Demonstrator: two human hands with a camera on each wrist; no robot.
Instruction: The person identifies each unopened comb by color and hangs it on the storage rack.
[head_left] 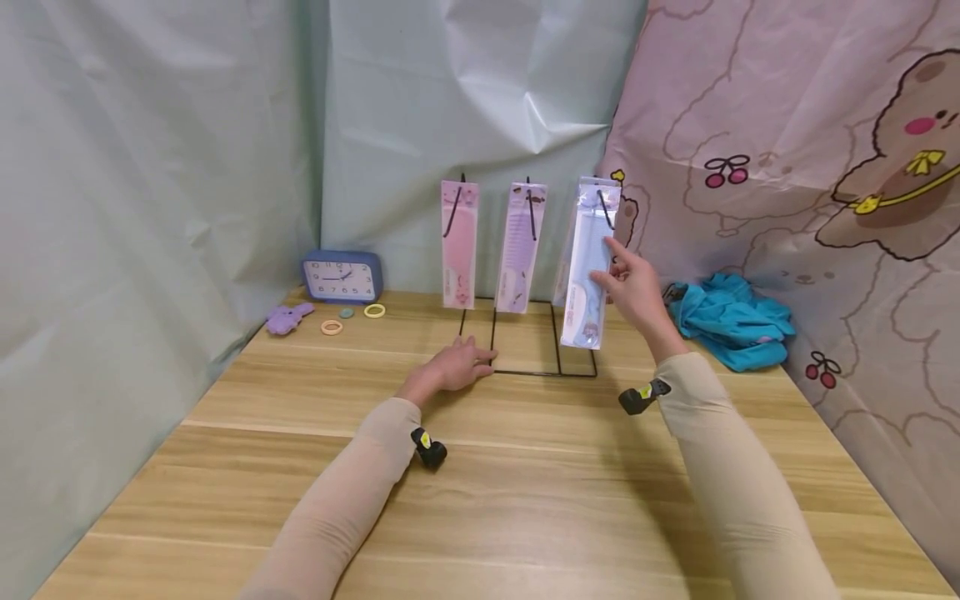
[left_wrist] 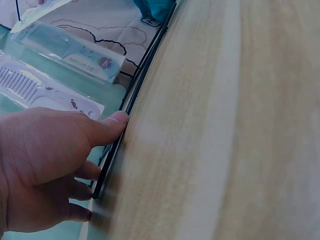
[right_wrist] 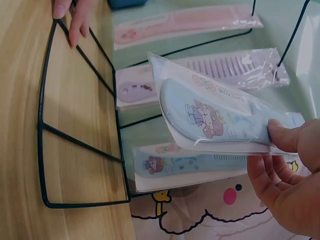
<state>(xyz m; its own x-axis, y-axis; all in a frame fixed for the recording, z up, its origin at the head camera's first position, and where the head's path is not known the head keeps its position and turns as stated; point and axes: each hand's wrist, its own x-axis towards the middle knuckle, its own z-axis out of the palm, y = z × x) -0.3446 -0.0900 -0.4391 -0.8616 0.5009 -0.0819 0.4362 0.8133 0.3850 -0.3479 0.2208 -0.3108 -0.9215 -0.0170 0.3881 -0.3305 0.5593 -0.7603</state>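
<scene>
My right hand [head_left: 633, 287] pinches a blue comb in a clear package [right_wrist: 210, 117], thumb on one face and fingers behind. The pack tilts forward at the black hook on the right; a second packaged blue comb [right_wrist: 185, 162] hangs behind it. A packaged lilac comb [head_left: 517, 250] hangs on the middle hook and a packaged pink comb [head_left: 460, 246] on the left one. Down on the table, my left hand [head_left: 457, 364] holds the front left of the black wire rack's base [right_wrist: 41, 135], its thumb against the front wire.
A blue clock [head_left: 341, 277] stands at the back left. Near it lie a purple plush-like item [head_left: 287, 317], a yellow ring [head_left: 374, 305], an orange ring [head_left: 322, 327] and a small green piece [head_left: 346, 313]. Crumpled teal cloth [head_left: 731, 321] lies at the right by the patterned curtain.
</scene>
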